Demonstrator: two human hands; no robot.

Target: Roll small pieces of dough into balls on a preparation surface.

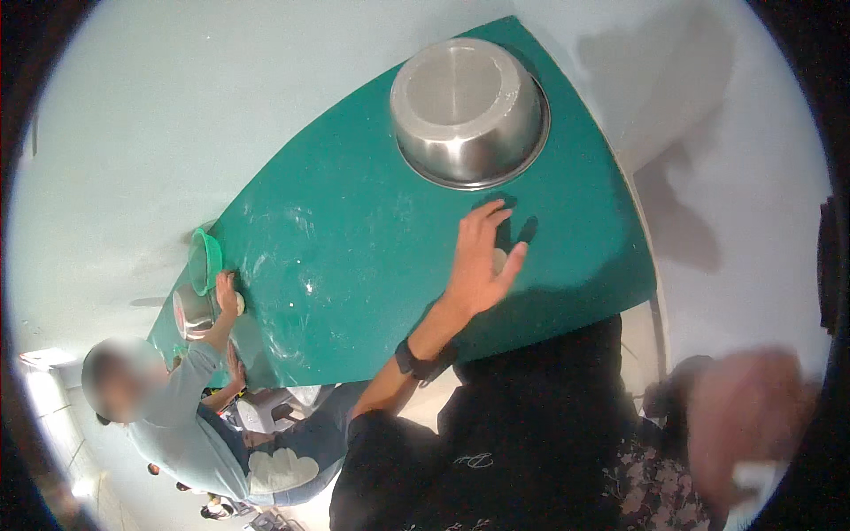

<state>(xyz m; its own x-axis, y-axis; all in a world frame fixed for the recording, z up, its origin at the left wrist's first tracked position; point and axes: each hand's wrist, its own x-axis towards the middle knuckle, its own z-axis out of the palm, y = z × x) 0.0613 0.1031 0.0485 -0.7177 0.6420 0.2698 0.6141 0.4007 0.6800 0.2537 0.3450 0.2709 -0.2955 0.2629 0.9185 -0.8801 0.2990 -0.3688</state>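
Observation:
My left hand (482, 261), with a dark watch on its wrist, reaches over the green table with thumb and fingers apart. A small pale round piece (499, 260), which looks like dough, shows between the thumb and the fingers. The hand partly hides it, and I cannot tell whether they touch. Just beyond the fingertips, a large steel bowl (474, 133) rests upside down on the table. At the lower right, close to the camera, my right hand (753, 416) is a smeared shape, its fingers not distinguishable.
White powdery smears mark the green tabletop (354, 265). At the left, a co-worker (190, 425) has one hand on a pale round piece (238, 303), beside a green basin (205, 263) and a metal bowl (190, 314). Pale walls border the table's far and right edges.

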